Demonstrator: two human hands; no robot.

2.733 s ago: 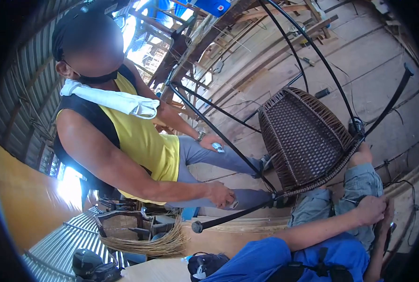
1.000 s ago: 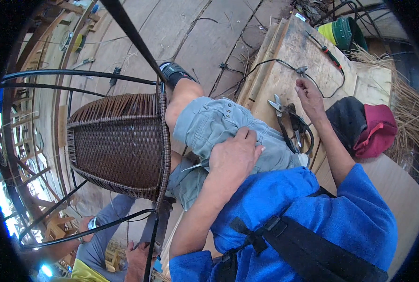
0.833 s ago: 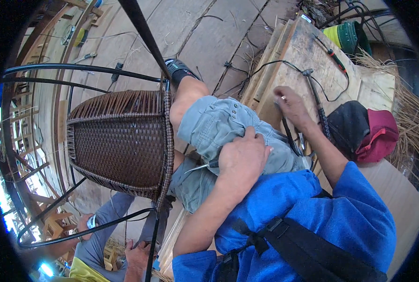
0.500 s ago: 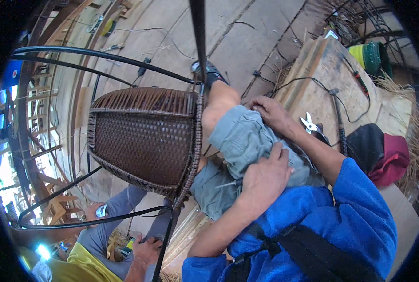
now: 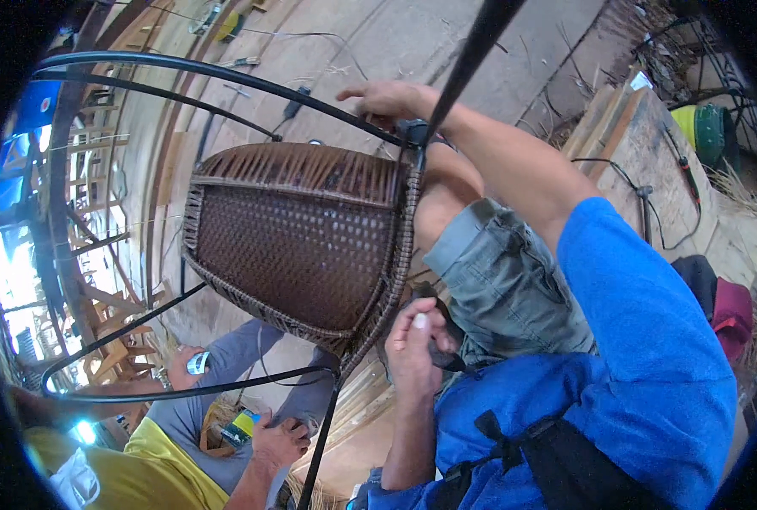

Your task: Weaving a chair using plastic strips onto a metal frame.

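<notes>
One right hand (image 5: 385,100), fingers loosely parted, hangs beyond the curved brown woven chair (image 5: 298,246), itself left of the curled left hand (image 5: 414,347), grip unclear; a bump from the right forearm (image 5: 514,161) could tip it.

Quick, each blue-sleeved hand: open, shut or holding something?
Left hand: fingers curled beside something dark; can't tell if it's gripped.
Right hand: one finger out; can't tell if it's holding anything.

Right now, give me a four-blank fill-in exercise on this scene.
The woven seat is coloured ____. The person's ____ hand is the higher one in the picture. The person's shirt is coloured ____. The co-worker's yellow shirt shows in the picture's lower ____ corner.

Missing words: brown; right; blue; left.
</notes>
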